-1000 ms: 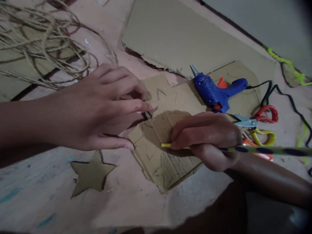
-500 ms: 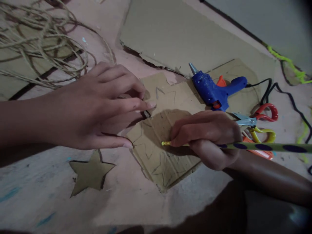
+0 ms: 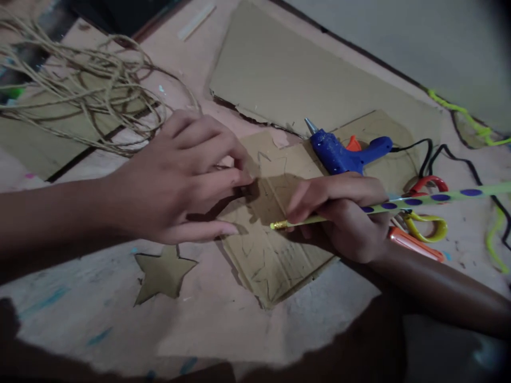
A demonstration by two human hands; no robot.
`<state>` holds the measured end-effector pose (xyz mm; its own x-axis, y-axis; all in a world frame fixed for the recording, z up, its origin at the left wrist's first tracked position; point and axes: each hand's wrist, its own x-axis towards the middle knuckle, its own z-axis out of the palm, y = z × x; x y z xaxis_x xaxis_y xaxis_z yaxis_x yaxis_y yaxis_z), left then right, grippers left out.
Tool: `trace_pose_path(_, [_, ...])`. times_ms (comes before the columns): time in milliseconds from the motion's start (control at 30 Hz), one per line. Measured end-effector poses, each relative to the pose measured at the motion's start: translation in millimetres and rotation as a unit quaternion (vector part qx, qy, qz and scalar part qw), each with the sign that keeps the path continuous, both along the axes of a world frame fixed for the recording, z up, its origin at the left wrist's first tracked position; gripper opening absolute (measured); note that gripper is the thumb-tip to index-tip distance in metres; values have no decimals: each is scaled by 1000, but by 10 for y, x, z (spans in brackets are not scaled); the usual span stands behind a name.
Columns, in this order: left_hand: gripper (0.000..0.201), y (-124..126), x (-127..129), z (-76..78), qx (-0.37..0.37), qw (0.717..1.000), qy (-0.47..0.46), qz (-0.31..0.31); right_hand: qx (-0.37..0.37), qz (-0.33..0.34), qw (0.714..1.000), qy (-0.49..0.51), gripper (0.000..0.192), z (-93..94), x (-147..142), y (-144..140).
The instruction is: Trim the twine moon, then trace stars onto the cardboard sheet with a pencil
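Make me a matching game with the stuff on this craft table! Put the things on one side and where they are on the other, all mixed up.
Things:
1. pencil
2. glue gun
3. cardboard star
4. twine

Places:
A. lying in a loose tangle at the far left
B. held in the right hand
C. lying on the table just below the left hand
D. resting on cardboard beyond the right hand

Pairs: 1-B, 2-D, 3-C, 4-A
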<state>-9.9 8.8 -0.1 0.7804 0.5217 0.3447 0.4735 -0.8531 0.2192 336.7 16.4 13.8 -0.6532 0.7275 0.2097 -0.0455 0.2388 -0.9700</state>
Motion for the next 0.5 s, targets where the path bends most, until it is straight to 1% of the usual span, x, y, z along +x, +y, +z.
trace_pose_path(33, [63, -18, 87, 22, 15, 1000, 4, 6, -12, 0, 1000, 3, 34, -14, -6, 5])
trace_pose_path(67, [63, -33, 186, 43, 19, 1000, -1, -2, -20, -4, 1000, 5, 35, -27, -13, 10])
trace_pose_path(133, [62, -55, 387, 77, 6, 1000, -1, -10, -28, -21, 999, 11, 35, -53, -32, 18])
trace_pose_path(233, [51, -72, 604, 102, -31, 999, -19, -1, -33, -51, 998, 30, 35, -84, -63, 17])
trace_pose_path(300, [49, -83, 656, 113, -67, 997, -43, 13, -38, -70, 996, 40, 33, -98, -76, 13])
trace_pose_path(367, [48, -98, 648, 130, -110, 991, -73, 13, -43, -80, 995, 47, 31, -108, -79, 9])
trace_pose_path(500, [39, -101, 544, 179, -179, 977, -115, -13, -43, -59, 995, 73, 27, -124, -72, 4])
